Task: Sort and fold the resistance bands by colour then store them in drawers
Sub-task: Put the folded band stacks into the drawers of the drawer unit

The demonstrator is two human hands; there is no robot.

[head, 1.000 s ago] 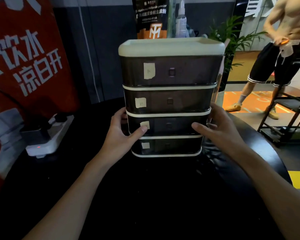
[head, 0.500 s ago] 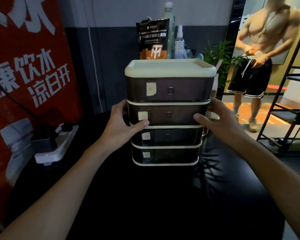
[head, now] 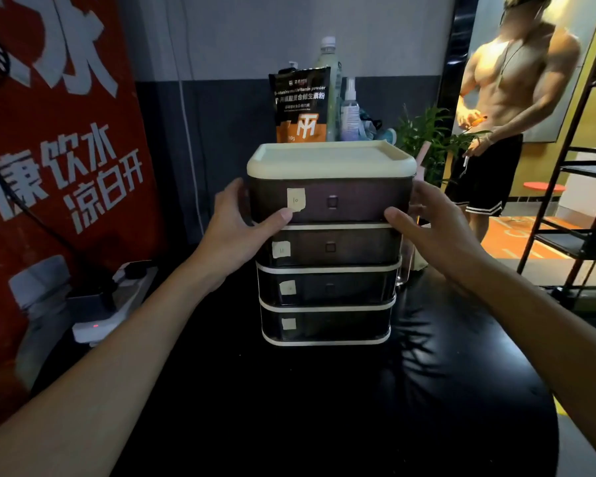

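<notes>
A small drawer unit (head: 329, 242) with a cream lid and several dark, shut drawers stands on the black round table (head: 324, 407). Each drawer front carries a small paper label. My left hand (head: 241, 228) grips the unit's left side at the top drawer (head: 331, 203), thumb on its front lower edge. My right hand (head: 434, 228) grips the right side at the same height, thumb on the front. No resistance bands are in view.
Behind the unit stand a black-and-orange powder pouch (head: 301, 105), a bottle (head: 329, 84) and a spray bottle (head: 350, 111). A white power strip (head: 114, 304) lies at the left by a red banner (head: 49, 149). A person (head: 506, 108), a plant (head: 430, 139) and a metal rack (head: 578, 201) are at the right.
Both hands have climbed the sides of the drawer unit, from the third drawer to the second and now the top one. The unit looks farther from me on the table.
</notes>
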